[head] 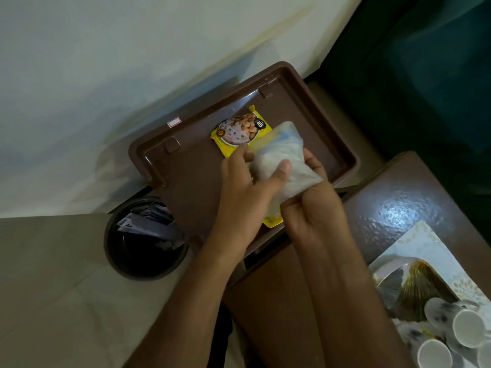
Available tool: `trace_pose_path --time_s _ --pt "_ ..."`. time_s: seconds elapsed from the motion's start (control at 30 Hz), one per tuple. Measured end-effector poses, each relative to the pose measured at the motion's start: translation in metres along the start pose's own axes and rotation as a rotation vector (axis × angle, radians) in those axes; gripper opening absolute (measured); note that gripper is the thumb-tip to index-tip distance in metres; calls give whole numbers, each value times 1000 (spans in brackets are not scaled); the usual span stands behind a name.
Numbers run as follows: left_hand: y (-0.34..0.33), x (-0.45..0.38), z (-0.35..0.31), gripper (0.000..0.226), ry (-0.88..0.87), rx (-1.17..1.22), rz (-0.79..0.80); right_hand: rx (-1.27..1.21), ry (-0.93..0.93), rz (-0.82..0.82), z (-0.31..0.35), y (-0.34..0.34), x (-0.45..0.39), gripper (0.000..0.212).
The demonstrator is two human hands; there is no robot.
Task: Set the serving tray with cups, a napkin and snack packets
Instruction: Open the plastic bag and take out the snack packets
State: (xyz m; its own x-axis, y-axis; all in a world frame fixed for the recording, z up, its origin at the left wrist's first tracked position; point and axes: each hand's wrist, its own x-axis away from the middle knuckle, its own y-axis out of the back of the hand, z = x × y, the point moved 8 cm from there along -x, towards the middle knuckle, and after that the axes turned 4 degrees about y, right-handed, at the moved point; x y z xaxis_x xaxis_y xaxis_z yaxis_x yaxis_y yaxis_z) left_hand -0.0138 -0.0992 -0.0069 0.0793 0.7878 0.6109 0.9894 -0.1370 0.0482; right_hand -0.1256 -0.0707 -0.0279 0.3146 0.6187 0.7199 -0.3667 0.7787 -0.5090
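Observation:
A brown serving tray (186,166) lies in the middle of the view. On it rests a yellow snack packet (239,130) with a picture of round biscuits. Both my hands hold a pale, translucent packet (281,155) just above the tray, over the yellow packet's near end. My left hand (247,181) grips its left side with the thumb on top. My right hand (310,203) pinches its lower right corner. Another yellow packet's corner (272,221) shows under my hands. Several white paper cups (451,333) lie at the lower right.
A round dark waste bin (146,240) with crumpled paper stands left of the tray on the tiled floor. A glossy brown table (398,208) at the right carries a patterned tray (435,261) with a metal dish. A pale wall runs behind; dark green fabric is at the upper right.

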Motion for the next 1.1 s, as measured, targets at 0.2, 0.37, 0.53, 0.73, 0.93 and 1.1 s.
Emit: trace_pose_path --time_s 0.2,0.37,0.53,0.73,0.93,1.1 --pt "23 -21 2 65 99 415 -144 297 -72 55 -27 -6 7 33" --pt "49 -23 -10 35 -2 470 -231 733 -11 460 0 -27 29 63" --pt "46 -24 -4 42 -25 468 -161 1065 343 544 3 -44 32 96" --pt "48 -6 1 23 -20 483 39 1074 453 413 -10 -48 20 44" --pt "75 -1 14 38 -96 320 -48 1064 503 184 -31 -51 9 23" --pt "148 16 40 38 -136 405 -379 1346 627 359 -77 -93 28 16"
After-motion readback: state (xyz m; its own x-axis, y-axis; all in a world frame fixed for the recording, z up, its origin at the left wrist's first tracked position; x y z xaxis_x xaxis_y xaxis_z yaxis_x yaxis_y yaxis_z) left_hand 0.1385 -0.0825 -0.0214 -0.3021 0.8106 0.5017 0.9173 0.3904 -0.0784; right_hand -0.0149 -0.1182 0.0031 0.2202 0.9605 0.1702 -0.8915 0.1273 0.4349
